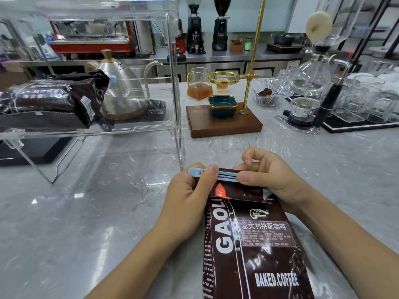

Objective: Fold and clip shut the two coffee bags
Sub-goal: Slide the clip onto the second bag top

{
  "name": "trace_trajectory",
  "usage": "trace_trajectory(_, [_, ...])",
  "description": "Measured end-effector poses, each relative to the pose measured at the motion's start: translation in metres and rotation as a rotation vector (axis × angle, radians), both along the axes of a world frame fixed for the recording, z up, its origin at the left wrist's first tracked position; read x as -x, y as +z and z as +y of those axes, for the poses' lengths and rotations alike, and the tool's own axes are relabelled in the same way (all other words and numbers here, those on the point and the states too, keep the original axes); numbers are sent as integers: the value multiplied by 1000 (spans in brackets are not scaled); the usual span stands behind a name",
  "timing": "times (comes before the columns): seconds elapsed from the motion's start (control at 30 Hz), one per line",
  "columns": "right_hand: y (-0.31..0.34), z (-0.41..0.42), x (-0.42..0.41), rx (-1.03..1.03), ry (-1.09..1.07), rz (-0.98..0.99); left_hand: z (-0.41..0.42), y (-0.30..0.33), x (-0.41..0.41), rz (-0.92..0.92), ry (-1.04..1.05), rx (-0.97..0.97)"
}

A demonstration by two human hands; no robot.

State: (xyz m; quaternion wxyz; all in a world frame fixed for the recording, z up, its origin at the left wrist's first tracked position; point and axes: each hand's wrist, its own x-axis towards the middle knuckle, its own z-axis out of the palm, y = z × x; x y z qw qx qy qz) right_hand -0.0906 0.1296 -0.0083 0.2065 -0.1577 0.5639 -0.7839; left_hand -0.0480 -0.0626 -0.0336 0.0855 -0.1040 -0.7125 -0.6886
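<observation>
A dark brown coffee bag point(254, 244) with white lettering lies on the marble counter in front of me, its top folded over. A pale blue clip point(212, 174) sits across that fold. My left hand point(190, 195) pinches the clip's left end with thumb on top. My right hand point(269, 175) pinches the clip's right part and the bag's folded top. A second dark coffee bag point(49, 102) lies on the clear acrylic shelf point(129, 128) at the left, a blue clip point(112, 78) showing at its far end.
A steel gooseneck kettle point(121, 83) stands on the shelf beside the second bag. Behind are a wooden pour-over stand point(224, 124) with a brass pole, a teal dish point(223, 104), a glass server point(198, 86), a siphon brewer point(311, 83) and glass cups point(367, 98) at the right.
</observation>
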Motion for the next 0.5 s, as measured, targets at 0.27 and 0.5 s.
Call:
trace_trajectory(0.27, [2,-1,0,-156,-115,107,0,-4,5,-71,101,-8])
trace_trajectory(0.5, [-1,-1,-1,-158,-109,122,-2,2,1,-164,-92,-118])
